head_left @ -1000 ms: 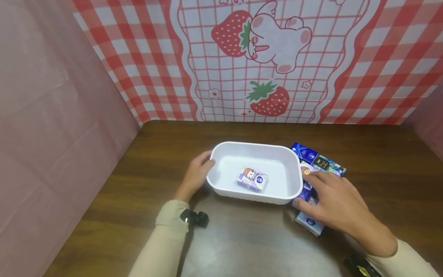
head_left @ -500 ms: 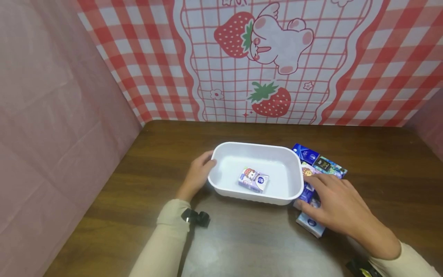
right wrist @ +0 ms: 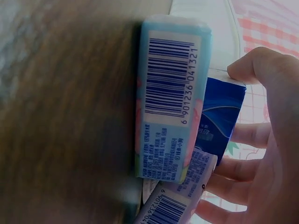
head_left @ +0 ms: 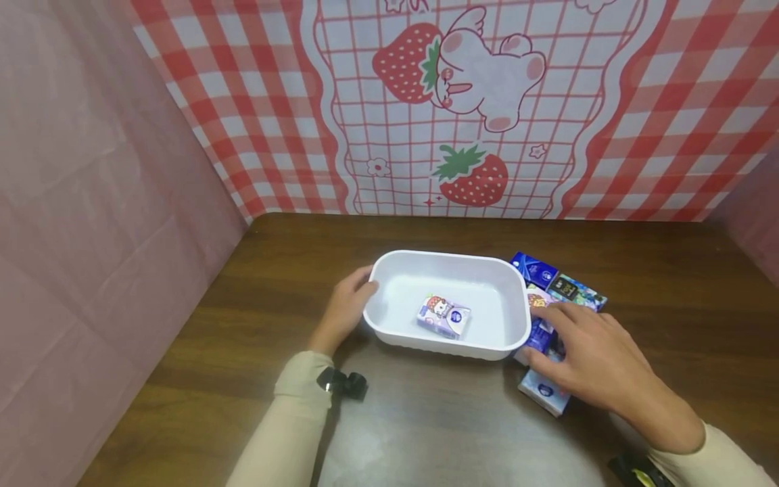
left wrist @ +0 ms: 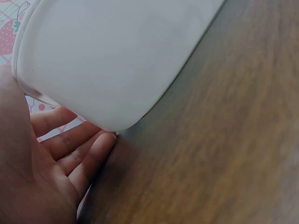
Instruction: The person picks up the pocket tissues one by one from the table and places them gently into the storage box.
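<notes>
Head view: shows table [head_left: 669, 291], checked backdrop [head_left: 456, 115]. Grips one tub [head_left: 447, 348] with left hand [head_left: 343, 304], one pack [head_left: 443, 316] inside; half-spreads right hand [head_left: 593, 352] over five-plus packs [head_left: 567, 289], hold unclear.

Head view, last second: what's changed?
Right hand edged slightly rightward, its thumb drawing back from the white tub; no clear new grip or release. Left hand still holds the tub's left end; tub, pack inside and packs beside it stayed put.

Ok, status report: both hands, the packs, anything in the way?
Left hand grips white plastic tub. Right hand at dark blue tissue pack, grip unclear. Purple tissue pack inside tub. Light blue tissue pack partly hides dark blue one, right wrist view.
</notes>
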`<action>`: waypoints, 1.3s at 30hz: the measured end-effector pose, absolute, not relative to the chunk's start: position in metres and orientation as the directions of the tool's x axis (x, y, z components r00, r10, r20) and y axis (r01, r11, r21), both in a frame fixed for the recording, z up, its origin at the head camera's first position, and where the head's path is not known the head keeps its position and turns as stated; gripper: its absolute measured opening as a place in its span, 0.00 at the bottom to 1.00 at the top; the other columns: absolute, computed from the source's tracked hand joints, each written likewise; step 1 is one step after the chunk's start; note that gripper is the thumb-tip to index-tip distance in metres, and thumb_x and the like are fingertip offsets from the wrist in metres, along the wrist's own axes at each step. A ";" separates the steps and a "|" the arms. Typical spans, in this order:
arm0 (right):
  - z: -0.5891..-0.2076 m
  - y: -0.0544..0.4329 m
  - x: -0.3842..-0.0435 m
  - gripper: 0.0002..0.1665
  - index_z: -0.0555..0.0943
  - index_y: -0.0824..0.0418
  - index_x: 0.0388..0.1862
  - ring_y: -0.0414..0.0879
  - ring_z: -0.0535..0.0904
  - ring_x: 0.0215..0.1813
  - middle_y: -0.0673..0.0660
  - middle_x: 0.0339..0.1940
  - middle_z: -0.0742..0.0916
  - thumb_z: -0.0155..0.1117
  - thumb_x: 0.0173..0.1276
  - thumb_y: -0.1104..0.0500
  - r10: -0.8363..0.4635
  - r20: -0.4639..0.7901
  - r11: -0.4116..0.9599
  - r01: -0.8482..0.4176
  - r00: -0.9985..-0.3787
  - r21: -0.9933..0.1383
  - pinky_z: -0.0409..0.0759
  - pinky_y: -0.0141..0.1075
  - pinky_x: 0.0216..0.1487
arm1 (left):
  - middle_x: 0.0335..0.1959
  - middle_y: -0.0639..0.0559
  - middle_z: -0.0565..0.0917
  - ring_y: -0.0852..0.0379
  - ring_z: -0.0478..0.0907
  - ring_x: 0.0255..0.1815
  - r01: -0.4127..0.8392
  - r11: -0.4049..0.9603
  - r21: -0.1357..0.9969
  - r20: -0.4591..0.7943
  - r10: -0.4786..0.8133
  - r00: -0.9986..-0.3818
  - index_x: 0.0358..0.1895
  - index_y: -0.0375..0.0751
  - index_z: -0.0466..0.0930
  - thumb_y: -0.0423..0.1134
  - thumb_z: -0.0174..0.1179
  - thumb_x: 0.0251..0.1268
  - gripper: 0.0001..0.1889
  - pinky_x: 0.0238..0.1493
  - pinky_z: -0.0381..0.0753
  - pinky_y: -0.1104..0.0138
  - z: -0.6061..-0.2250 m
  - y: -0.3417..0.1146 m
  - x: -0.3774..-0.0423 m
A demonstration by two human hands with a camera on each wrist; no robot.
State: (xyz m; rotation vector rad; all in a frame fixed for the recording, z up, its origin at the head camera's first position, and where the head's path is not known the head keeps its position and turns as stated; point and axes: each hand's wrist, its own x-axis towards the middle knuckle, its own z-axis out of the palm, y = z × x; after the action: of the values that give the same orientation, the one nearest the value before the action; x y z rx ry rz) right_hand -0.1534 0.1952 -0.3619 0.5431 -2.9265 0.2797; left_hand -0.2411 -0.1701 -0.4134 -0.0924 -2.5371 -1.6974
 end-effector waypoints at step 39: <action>-0.360 0.202 -0.154 0.41 0.75 0.64 0.64 0.68 0.75 0.61 0.67 0.61 0.81 0.72 0.56 0.44 -0.301 0.389 0.886 -0.406 -0.871 -0.225 0.73 0.66 0.55 | 0.61 0.45 0.81 0.48 0.79 0.56 0.098 0.372 0.923 0.103 0.005 -0.995 0.65 0.43 0.78 0.41 0.56 0.72 0.20 0.56 0.80 0.54 -0.415 -0.172 -0.242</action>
State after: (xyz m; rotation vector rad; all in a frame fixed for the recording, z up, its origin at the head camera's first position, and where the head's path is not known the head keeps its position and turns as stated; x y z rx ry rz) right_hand -0.1539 0.2021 -0.3603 0.5247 -2.7081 0.4288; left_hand -0.2422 -0.1724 -0.4155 -0.0949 -2.5323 -1.7132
